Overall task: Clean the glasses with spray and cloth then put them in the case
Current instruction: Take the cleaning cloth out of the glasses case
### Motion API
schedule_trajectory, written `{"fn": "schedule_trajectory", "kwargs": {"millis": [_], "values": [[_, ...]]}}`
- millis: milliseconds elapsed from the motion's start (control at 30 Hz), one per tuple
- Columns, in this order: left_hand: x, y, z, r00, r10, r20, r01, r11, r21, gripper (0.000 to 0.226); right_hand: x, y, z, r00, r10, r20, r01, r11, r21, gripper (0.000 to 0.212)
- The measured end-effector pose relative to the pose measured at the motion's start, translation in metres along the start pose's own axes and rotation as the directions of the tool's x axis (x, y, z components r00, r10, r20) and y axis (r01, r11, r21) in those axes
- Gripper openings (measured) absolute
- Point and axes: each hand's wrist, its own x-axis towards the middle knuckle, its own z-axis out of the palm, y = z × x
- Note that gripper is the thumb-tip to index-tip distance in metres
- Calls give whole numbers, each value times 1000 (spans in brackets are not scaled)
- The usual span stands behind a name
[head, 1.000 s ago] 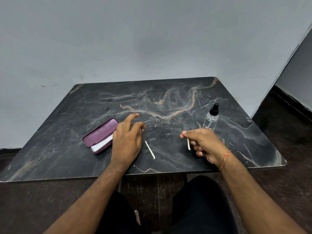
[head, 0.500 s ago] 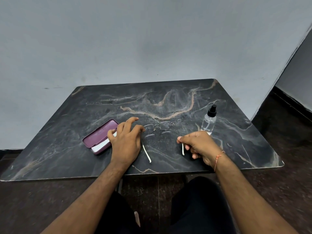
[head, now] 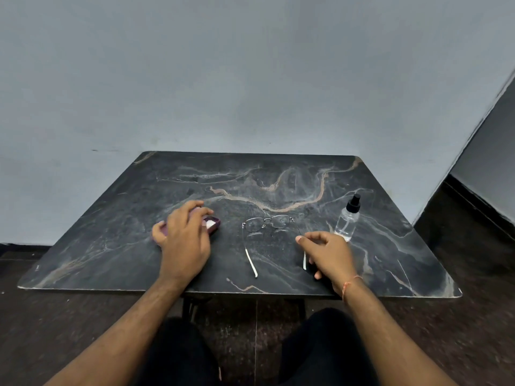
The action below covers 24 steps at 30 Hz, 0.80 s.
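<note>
The thin metal glasses (head: 267, 222) rest on the dark marble table (head: 278, 176) with both temples unfolded toward me. My right hand (head: 328, 254) pinches the right temple between thumb and forefinger. My left hand (head: 184, 240) lies over the open purple case (head: 216, 220), thumb at its near left end and fingers curled over its far side; most of the case is hidden. A corner of the white cloth (head: 210, 224) shows inside the case. The clear spray bottle (head: 347, 221) with a black top stands upright just right of my right hand.
A grey wall runs behind the table. The table's front edge is close to my knees, with dark floor below and to both sides. The table's far half holds no objects.
My left hand let go of the left temple and moved left onto the case. The glasses came down to rest on the table. My right hand stayed at the right temple.
</note>
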Motion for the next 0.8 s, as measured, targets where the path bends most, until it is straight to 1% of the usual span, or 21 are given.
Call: {"fn": "schedule_trajectory", "kwargs": {"millis": [67, 133, 200, 300, 333, 433, 500, 567, 633, 733, 800], "values": [[-4, -26, -12, 999, -40, -37, 40, 999, -12, 29, -7, 6, 2, 989, -106, -105, 96, 991, -90, 28], [-10, -50, -21, 995, -89, -47, 88, 996, -14, 30, -12, 12, 4, 960, -220, -171, 192, 967, -167, 35], [-15, -67, -26, 989, -144, -30, 142, 989, -40, 34, -16, 12, 7, 929, -308, -203, 275, 945, -177, 37], [-14, -79, -28, 957, -277, 88, 286, 949, -130, 47, -21, 6, 15, 897, -406, -174, 377, 909, -179, 31], [-13, -81, -27, 946, -293, 138, 312, 940, -140, 50, -23, 3, 20, 884, -440, -158, 410, 892, -189, 30], [-11, -85, -24, 945, -235, 229, 267, 956, -123, 51, -27, -15, 37, 833, -544, -101, 514, 828, -222, 28], [-12, -85, -24, 948, -205, 243, 242, 961, -133, 57, -29, -32, 55, 808, -589, -28, 563, 784, -262, 29], [-14, -84, -24, 952, -190, 239, 226, 965, -132, 63, -29, -49, 76, 810, -579, 88, 573, 752, -327, 35], [-17, -85, -22, 961, -163, 222, 193, 974, -121, 69, -28, -65, 100, 821, -526, 221, 569, 727, -385, 40], [-18, -84, -20, 975, -125, 184, 149, 981, -121, 77, -21, -89, 136, 829, -414, 376, 559, 651, -513, 34], [-15, -82, -20, 977, -120, 176, 143, 982, -127, 82, -18, -103, 158, 838, -335, 430, 544, 564, -621, 30]]}}
